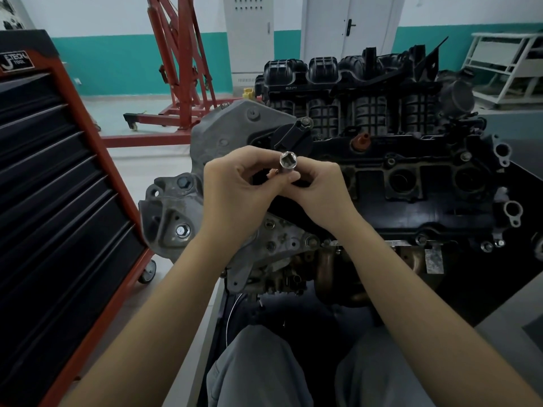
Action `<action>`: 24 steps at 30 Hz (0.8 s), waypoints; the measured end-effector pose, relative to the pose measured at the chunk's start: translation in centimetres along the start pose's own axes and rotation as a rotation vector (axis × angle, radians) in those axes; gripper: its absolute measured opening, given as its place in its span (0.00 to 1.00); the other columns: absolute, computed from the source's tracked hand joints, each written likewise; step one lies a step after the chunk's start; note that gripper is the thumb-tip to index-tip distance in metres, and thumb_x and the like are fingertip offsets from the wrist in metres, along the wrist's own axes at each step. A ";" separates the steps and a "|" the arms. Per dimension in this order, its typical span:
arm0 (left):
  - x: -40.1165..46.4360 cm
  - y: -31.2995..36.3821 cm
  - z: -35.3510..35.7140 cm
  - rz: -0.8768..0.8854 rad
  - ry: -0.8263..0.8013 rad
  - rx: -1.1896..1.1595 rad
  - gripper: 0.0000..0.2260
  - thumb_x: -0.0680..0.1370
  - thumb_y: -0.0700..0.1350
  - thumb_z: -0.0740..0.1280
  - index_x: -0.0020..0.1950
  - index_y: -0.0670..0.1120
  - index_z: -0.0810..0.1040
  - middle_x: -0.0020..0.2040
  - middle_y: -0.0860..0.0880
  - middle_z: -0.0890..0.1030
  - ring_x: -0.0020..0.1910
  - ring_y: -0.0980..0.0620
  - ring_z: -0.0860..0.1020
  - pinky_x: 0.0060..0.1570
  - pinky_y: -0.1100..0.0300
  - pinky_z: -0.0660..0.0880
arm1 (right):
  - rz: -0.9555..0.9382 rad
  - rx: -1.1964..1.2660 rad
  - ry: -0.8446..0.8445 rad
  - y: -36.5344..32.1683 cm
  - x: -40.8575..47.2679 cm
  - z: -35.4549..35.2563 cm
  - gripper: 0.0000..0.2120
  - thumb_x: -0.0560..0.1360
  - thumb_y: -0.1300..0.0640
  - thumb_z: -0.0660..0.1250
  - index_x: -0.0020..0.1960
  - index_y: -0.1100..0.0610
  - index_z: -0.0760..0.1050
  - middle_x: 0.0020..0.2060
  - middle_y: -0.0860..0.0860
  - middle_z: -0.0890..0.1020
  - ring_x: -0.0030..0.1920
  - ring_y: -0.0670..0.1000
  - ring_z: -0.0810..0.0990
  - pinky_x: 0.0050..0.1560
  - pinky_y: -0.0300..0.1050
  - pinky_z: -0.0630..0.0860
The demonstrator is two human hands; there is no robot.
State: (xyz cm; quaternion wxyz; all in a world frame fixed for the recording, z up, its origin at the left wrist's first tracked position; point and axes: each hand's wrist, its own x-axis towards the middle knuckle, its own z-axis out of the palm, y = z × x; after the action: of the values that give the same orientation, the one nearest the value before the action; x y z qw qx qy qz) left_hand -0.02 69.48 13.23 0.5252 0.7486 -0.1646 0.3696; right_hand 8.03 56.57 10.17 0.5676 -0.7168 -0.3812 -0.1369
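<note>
At the very bottom, at six o'clock, two knees in grey trousers (258, 368) show that the person is right up close to the work. Both arms reach forward and meet in the middle. The left hand (235, 186) and the right hand (320, 186) come together on one small thing, a shiny metal socket (288, 165). It stands almost upright between them, with its open end facing up at the camera. The left thumb and curled fingers pinch its lower part from nine o'clock. The right fingertips pinch it from three o'clock. So both hands are closed round it and neither is free. I think it is held high and turned this way so the person can look inside and check its size, or get it ready to fit on a tool. Just behind the hands, at twelve o'clock, is the black oil cap (291, 139) on the big engine (411, 183), so the socket is near the bolts it is meant for. At nine o'clock a red and black tool chest (58, 186) stands within easy reach. Farther off, at eleven o'clock, stands a red hoist (179, 69). At the back are a white door (349, 27) at twelve and a white rack (505, 63) at two.
</note>
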 end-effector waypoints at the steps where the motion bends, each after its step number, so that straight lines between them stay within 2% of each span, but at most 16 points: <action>1: 0.0 0.0 0.0 -0.008 -0.011 -0.036 0.11 0.69 0.32 0.75 0.49 0.42 0.82 0.44 0.49 0.84 0.44 0.53 0.84 0.49 0.60 0.79 | -0.005 -0.002 -0.021 0.0 0.0 0.0 0.10 0.72 0.63 0.73 0.54 0.61 0.81 0.47 0.51 0.85 0.50 0.45 0.83 0.54 0.41 0.77; 3: 0.0 -0.1 0.0 -0.033 -0.047 -0.131 0.13 0.70 0.29 0.73 0.52 0.40 0.81 0.46 0.46 0.84 0.47 0.51 0.84 0.51 0.58 0.79 | -0.014 -0.007 -0.052 0.0 0.0 0.0 0.12 0.74 0.65 0.70 0.57 0.61 0.80 0.47 0.47 0.84 0.51 0.43 0.82 0.54 0.38 0.76; 5: -0.1 -0.1 -0.1 -0.053 -0.088 -0.188 0.14 0.70 0.28 0.72 0.54 0.39 0.80 0.46 0.44 0.84 0.48 0.49 0.83 0.52 0.56 0.79 | -0.019 -0.011 -0.044 0.1 0.0 0.0 0.11 0.74 0.66 0.70 0.55 0.58 0.81 0.45 0.44 0.83 0.49 0.41 0.82 0.52 0.36 0.76; 7: 0.0 -0.1 0.0 -0.051 -0.108 -0.141 0.14 0.69 0.29 0.74 0.53 0.39 0.81 0.46 0.42 0.84 0.47 0.47 0.83 0.52 0.54 0.79 | -0.009 -0.005 -0.021 0.1 0.0 0.0 0.11 0.73 0.67 0.70 0.51 0.54 0.81 0.41 0.43 0.83 0.46 0.42 0.83 0.49 0.38 0.77; 9: -0.1 0.0 0.2 -0.035 -0.063 -0.036 0.13 0.67 0.33 0.77 0.49 0.41 0.82 0.44 0.45 0.84 0.45 0.51 0.83 0.49 0.58 0.79 | -0.005 0.007 -0.004 0.2 0.0 0.0 0.11 0.71 0.67 0.71 0.48 0.52 0.81 0.40 0.44 0.83 0.44 0.44 0.83 0.48 0.40 0.78; 13: -0.2 0.1 0.6 0.002 0.017 0.033 0.09 0.69 0.34 0.76 0.47 0.43 0.83 0.42 0.47 0.84 0.43 0.51 0.83 0.47 0.59 0.79 | -0.026 0.017 0.010 0.1 -0.1 0.0 0.08 0.71 0.64 0.73 0.49 0.56 0.82 0.42 0.48 0.85 0.46 0.44 0.83 0.50 0.39 0.78; 15: -0.2 0.2 0.6 -0.030 -0.005 -0.061 0.11 0.70 0.31 0.74 0.50 0.42 0.82 0.44 0.48 0.84 0.45 0.52 0.83 0.48 0.60 0.79 | -0.035 0.022 -0.019 0.1 -0.1 -0.1 0.10 0.72 0.63 0.72 0.54 0.58 0.81 0.46 0.48 0.85 0.49 0.44 0.83 0.53 0.41 0.78; 17: -0.2 0.2 0.4 -0.062 -0.049 -0.178 0.13 0.71 0.28 0.72 0.53 0.39 0.81 0.45 0.48 0.84 0.46 0.54 0.83 0.50 0.62 0.78 | -0.035 0.045 -0.064 0.0 -0.1 -0.1 0.13 0.74 0.65 0.70 0.57 0.56 0.80 0.47 0.43 0.84 0.51 0.42 0.82 0.53 0.37 0.77; 19: -0.1 0.2 0.2 -0.059 -0.094 -0.193 0.13 0.71 0.28 0.71 0.54 0.38 0.80 0.46 0.46 0.84 0.47 0.52 0.83 0.50 0.60 0.78 | -0.023 0.057 -0.069 -0.1 -0.1 -0.1 0.13 0.74 0.66 0.69 0.55 0.52 0.79 0.44 0.39 0.83 0.49 0.40 0.82 0.51 0.34 0.75; 21: 0.0 0.1 0.2 -0.036 -0.098 -0.110 0.13 0.69 0.31 0.74 0.52 0.39 0.81 0.45 0.44 0.84 0.47 0.50 0.83 0.51 0.57 0.79 | -0.008 0.045 -0.045 0.1 -0.1 -0.1 0.12 0.73 0.67 0.69 0.50 0.52 0.80 0.41 0.41 0.83 0.46 0.41 0.83 0.49 0.35 0.76; 24: 0.0 0.1 0.3 0.006 -0.015 0.006 0.11 0.67 0.35 0.78 0.46 0.42 0.82 0.42 0.47 0.84 0.43 0.53 0.83 0.47 0.60 0.79 | -0.016 0.030 -0.003 0.2 -0.1 -0.1 0.07 0.72 0.66 0.72 0.49 0.58 0.82 0.42 0.50 0.85 0.45 0.47 0.84 0.48 0.41 0.79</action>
State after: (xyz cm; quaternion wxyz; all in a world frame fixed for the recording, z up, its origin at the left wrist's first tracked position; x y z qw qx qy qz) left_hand 0.05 69.22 13.25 0.5205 0.7524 -0.1697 0.3663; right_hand 8.16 56.48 9.96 0.5765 -0.7053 -0.3900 -0.1347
